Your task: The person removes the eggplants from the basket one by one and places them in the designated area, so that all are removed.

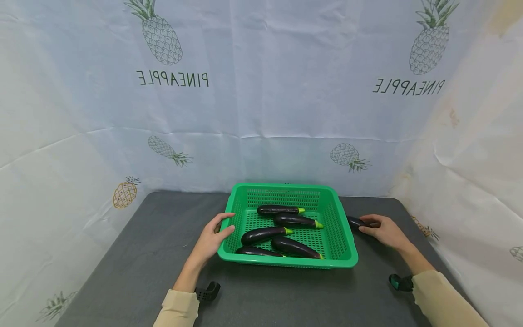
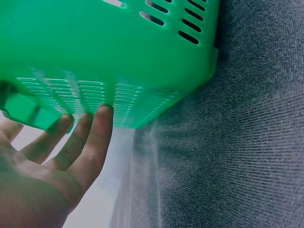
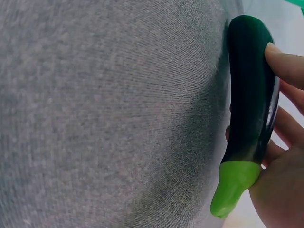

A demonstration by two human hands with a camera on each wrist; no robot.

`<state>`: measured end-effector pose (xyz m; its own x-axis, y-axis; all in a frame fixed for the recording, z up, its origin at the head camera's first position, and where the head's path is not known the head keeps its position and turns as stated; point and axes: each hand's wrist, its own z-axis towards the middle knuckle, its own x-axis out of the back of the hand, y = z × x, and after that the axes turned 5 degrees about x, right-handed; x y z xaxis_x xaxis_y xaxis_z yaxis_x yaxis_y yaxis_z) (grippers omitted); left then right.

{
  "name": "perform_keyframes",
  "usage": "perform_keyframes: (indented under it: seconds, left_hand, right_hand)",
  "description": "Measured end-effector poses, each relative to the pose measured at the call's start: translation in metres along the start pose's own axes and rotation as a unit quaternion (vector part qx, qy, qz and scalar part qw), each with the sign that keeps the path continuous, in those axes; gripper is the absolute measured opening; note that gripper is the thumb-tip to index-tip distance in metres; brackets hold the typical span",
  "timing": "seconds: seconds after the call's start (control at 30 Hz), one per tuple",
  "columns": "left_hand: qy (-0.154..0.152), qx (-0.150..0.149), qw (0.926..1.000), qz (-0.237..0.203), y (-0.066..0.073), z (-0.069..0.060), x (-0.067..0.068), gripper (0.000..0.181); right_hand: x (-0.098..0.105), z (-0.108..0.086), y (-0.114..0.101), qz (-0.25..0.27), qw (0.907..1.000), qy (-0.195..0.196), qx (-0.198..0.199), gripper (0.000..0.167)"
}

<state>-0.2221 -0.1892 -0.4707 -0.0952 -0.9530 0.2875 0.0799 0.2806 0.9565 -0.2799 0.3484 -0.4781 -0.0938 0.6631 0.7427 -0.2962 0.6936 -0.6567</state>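
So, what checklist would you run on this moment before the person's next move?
1. Right hand holding the loose eggplant: ok.
2. Left hand at the basket's left side: ok.
3. Basket upright on the table: ok.
4. Bare floor showing among the five eggplants inside: ok.
5. Held eggplant lifted off the table: cannot tell.
6. Held eggplant inside the basket: not ok, outside, right of it.

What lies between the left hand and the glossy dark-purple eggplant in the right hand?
The green perforated plastic basket, holding five dark-purple, green-capped eggplants; head view shows it.
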Motion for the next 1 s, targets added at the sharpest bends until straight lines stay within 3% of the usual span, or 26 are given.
perform_keyframes:
  seconds: [0.43, 1.0]
  left_hand:
    - [-0.006, -0.003, 0.9999, -0.008, 0.002, 0.0, -0.001, 0.046]
    - [-0.003, -0.004, 1.0, -0.004, 0.003, -0.001, 0.001, 0.045]
  right_hand:
    - [0.004, -0.003, -0.003, -0.008, 1.0, -0.001, 0.005, 0.048]
    - [0.041, -0.009, -0.07, -0.01, 0.9987, 0.032, 0.037, 0.047]
